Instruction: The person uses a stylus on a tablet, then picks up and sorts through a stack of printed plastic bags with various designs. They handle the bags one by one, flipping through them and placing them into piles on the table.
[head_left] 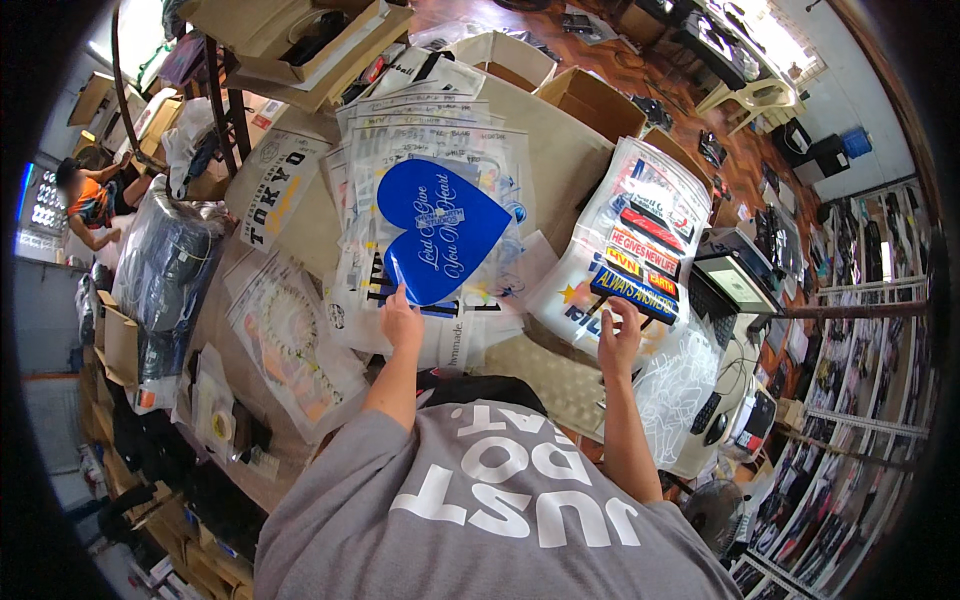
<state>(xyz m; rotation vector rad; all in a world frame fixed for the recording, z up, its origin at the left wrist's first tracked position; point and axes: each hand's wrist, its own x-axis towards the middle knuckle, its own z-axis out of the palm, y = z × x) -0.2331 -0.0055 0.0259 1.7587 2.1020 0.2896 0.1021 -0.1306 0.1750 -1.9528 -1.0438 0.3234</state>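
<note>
A glossy blue heart-shaped print [445, 225] with white script lies over a stack of clear printed sheets [350, 200] at the middle of the table. At its lower tip, my left hand [402, 318] pinches the edge, one fingertip showing on top. My right hand [618, 338] is at the lower edge of a second pile of printed sheets [640, 215], its fingers curled together. Whatever those fingers hold is too small to make out. Dark, red and yellow strip-shaped prints [640, 265] lie on that right pile.
More printed sheets [300, 340] lie at the left of the table. Open cardboard boxes [590, 105] stand along the far side. A laptop [735, 283], a mouse [716, 428] and a fan [715, 505] are on the right. Another person [95, 205] sits at the far left.
</note>
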